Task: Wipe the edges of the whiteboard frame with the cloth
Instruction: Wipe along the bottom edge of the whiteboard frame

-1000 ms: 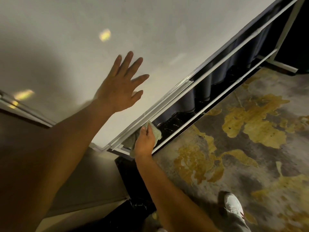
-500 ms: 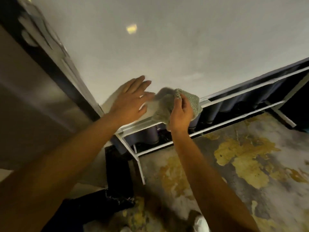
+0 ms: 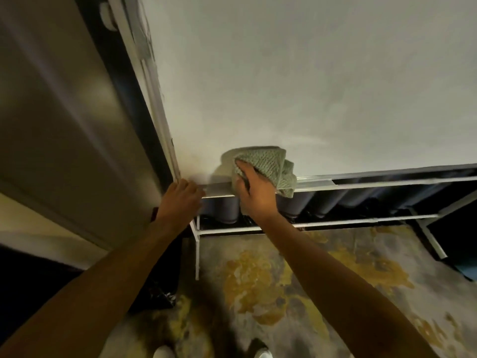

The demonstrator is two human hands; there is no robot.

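Right hand (image 3: 254,195): fingers grasp green cloth (image 3: 268,164), bunched above fingertips
Left hand (image 3: 180,200): fingers curl over whiteboard frame (image 3: 361,180) corner, bracing
Technique: flatten cloth beneath fingertips, then sweep along the edge

1. The whiteboard (image 3: 284,86) fills the upper right, with its frame (image 3: 387,180) along its left and bottom sides.
2. The cloth (image 3: 268,164) lies on the board just above the bottom frame, held in the right hand (image 3: 255,195).
3. The left hand (image 3: 180,200) holds the frame's bottom-left corner, left of the cloth.
4. A curtain (image 3: 330,200) hangs behind, below the board.
5. The floor (image 3: 322,293) lies in front.
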